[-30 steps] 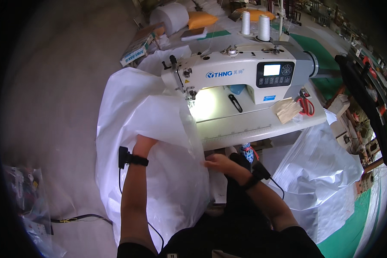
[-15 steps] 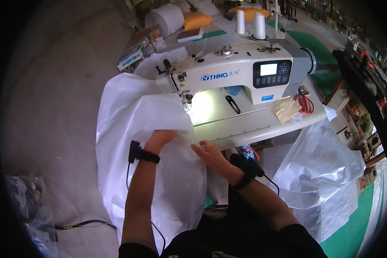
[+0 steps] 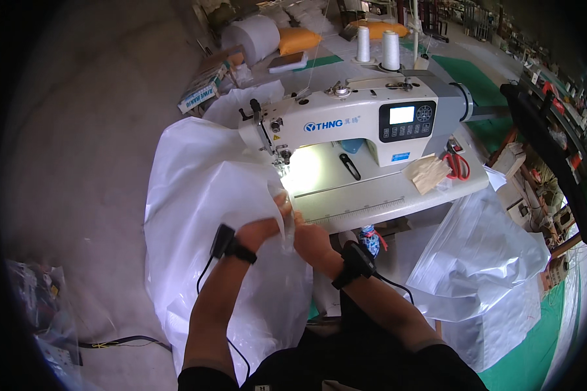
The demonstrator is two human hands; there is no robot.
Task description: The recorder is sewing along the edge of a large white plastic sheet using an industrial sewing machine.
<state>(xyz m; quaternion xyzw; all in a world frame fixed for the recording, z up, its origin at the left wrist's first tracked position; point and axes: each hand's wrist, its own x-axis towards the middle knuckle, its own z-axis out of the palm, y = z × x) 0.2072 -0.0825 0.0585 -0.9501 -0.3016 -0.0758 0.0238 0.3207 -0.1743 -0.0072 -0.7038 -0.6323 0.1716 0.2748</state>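
Observation:
A large white plastic sheet (image 3: 209, 176) drapes over the left side of the sewing machine (image 3: 346, 120) and hangs down before me. Its right edge runs up to the lit needle area. My left hand (image 3: 261, 229) is closed on the sheet near that edge, its fingers partly covered by the plastic. Just right of it, my right hand (image 3: 313, 246) is closed with its fingertips pinching the same edge, beside the front of the machine bed. Both hands are a little below the presser foot (image 3: 282, 166), whose contact with the sheet is hard to make out.
On the machine bed lie black thread snips (image 3: 349, 167), a tan paper stack (image 3: 427, 173) and red-handled scissors (image 3: 458, 166). Two white thread cones (image 3: 390, 51) stand behind. More white plastic sheeting (image 3: 476, 260) hangs at the right. A cardboard box (image 3: 201, 94) sits far left.
Both hands have come together at the sheet's edge and closed on it. That edge is now lifted and gathered between them. The view has shifted slightly.

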